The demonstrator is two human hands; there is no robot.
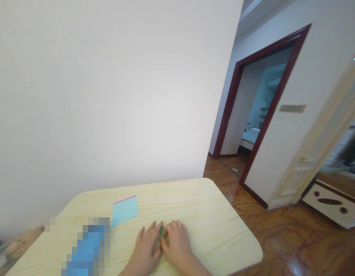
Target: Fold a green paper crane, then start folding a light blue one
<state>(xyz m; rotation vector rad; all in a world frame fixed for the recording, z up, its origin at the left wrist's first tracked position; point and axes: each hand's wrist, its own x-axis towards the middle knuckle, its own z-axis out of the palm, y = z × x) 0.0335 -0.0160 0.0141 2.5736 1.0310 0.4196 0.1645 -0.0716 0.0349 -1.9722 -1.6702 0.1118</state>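
On the light wood-grain table, a small green piece (162,231), perhaps paper, lies between my two hands. My left hand (147,245) rests flat on the tabletop with its fingers stretched and spread, the index fingertip beside the green piece's left edge. My right hand (177,239) is closed, its thumb and bent fingers pinching the green piece from the right. The hands hide part of the piece. Up and to the left of them lies a pale blue sheet (125,211) with a pink strip along its far edge.
A pixelated blue item (86,251) covers the table's left front. The table (223,230) stands against a white wall (122,96). Off to the right are a brown patterned floor (281,237), a dark red doorframe (269,122) and a low white drawer unit (329,203).
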